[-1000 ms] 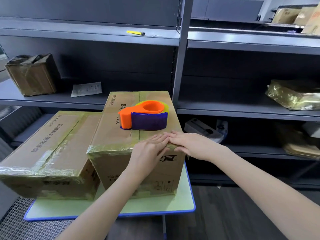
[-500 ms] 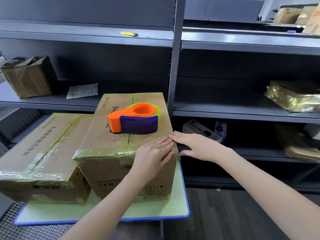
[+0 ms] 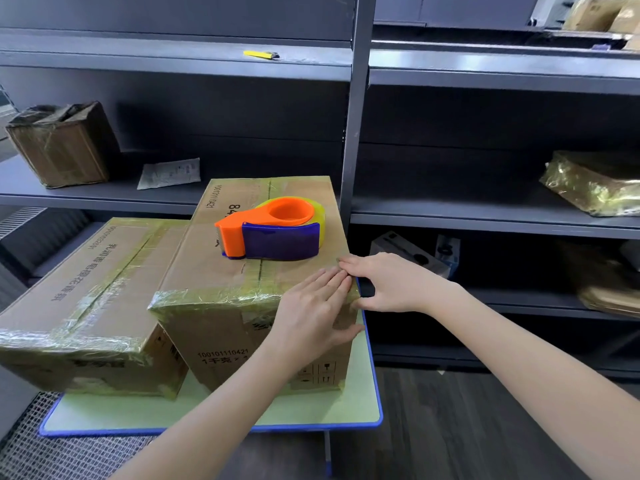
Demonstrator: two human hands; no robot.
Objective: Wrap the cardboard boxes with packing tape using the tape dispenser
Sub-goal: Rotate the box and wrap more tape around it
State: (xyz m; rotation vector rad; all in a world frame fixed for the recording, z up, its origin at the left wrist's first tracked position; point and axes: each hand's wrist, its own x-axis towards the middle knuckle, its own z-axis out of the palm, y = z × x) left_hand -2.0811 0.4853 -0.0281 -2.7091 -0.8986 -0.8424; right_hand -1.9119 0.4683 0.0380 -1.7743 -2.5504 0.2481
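cardboard box point(image 3: 221, 271): stiff, probably light, tape point(image 3: 214, 297) slick; hold by bare edges. left hand point(image 3: 311, 306) flat, pressing tape at near right corner; right hand point(image 3: 384, 285) loosely spread, touching there.

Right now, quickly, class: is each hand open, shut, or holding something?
Left hand: open, flat fingers pressing the taped box corner.
Right hand: open, fingers touching the same corner, holding nothing.

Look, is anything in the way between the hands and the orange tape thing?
Nothing visible. The tape dispenser sits on the box top, just beyond the left hand and right hand pressing its near corner; only bare cardboard lies between.
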